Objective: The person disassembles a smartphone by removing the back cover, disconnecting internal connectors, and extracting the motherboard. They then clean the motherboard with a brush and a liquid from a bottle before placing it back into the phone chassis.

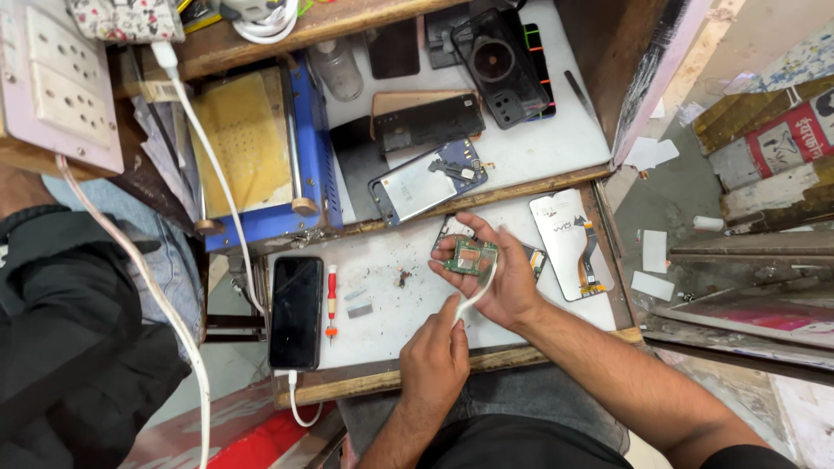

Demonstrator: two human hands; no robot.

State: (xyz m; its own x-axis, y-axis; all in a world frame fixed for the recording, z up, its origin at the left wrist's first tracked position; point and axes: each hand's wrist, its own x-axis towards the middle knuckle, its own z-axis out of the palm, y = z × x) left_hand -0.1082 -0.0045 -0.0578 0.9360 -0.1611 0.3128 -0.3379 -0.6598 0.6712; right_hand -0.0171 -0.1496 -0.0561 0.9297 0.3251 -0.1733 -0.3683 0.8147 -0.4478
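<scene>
A two-level wooden workbench carries white work surfaces. A wooden shelf runs above the upper level. A white socket panel is mounted at upper left. Grey concrete floor lies to the right, beside stacked wooden planks. Lighting is even daylight.

A green circuit board is looking matt; a glossy black glass phone is lying near the scuffed white worktop's rough wooden front edge.

Phone repair workshop: cluttered surface strewn with opened handset, back covers, loose display panel, red screwdriver, blue heating plate, wall sockets overhead.
</scene>
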